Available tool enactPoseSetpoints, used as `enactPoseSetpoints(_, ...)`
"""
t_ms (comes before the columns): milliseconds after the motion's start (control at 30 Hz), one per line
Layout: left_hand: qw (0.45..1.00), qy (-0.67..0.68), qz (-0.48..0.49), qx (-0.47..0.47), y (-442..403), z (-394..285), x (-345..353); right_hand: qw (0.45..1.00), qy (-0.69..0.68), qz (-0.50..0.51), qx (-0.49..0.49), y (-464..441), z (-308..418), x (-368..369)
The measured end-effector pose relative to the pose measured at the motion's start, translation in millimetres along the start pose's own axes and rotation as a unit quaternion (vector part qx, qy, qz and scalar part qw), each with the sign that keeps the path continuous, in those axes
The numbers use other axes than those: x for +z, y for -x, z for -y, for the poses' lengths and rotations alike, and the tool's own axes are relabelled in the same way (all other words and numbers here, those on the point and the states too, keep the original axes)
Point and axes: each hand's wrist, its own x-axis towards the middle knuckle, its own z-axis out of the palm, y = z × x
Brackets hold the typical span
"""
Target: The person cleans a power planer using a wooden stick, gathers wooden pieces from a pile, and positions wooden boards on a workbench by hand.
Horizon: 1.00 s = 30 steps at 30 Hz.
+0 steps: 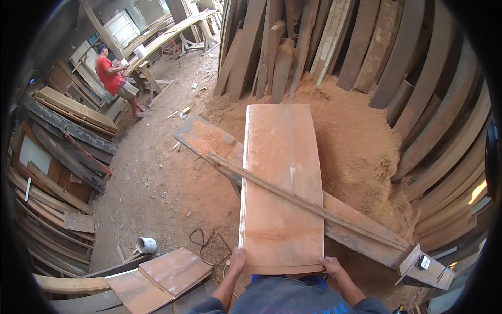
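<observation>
A wide reddish wooden panel (282, 141) stretches away from my body, lying across a sawdust-covered bench (361, 220). My left hand (237, 260) is closed on the panel's near left corner. At the near right corner, my right hand (330, 266) also grips the edge. A long narrow wooden strip (293, 198) crosses diagonally over the panel, running from upper left to lower right. Sawdust is smeared over the panel's face, and a pale band runs along its left edge. The fingers under the panel are hidden.
Planks (374, 39) lean along the wall at the back and right, above a heap of sawdust (355, 146). Panels (175, 272), a white bucket (146, 245) and a dark cord (203, 243) lie at lower left. A person in a red shirt (109, 76) stands by a far workbench (172, 32).
</observation>
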Motion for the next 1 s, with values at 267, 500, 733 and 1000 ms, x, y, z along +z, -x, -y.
enactPoseSetpoints(267, 0.98, 0.174, 0.078, 0.059, -127.8, -64.3, 26.8, 0.975, -0.218, 0.028, 0.015, 37.1, -49.7, 20.7)
enactPoseSetpoints(500, 0.995, 0.035, -0.078, 0.048, -75.2, -141.0, 34.8, 0.921, -0.383, -0.052, -0.045, 26.0, -38.3, 72.5)
enactPoseSetpoints(733, 0.988, 0.112, -0.062, 0.089, -8.6, -89.5, 143.2, 0.925, -0.316, -0.169, -0.122, 34.1, -92.8, -36.9)
enactPoseSetpoints(1000, 0.95, 0.298, 0.087, -0.04, -9.6, -137.7, 125.3, 0.875, -0.383, -0.243, -0.171, 47.9, -128.3, -43.0)
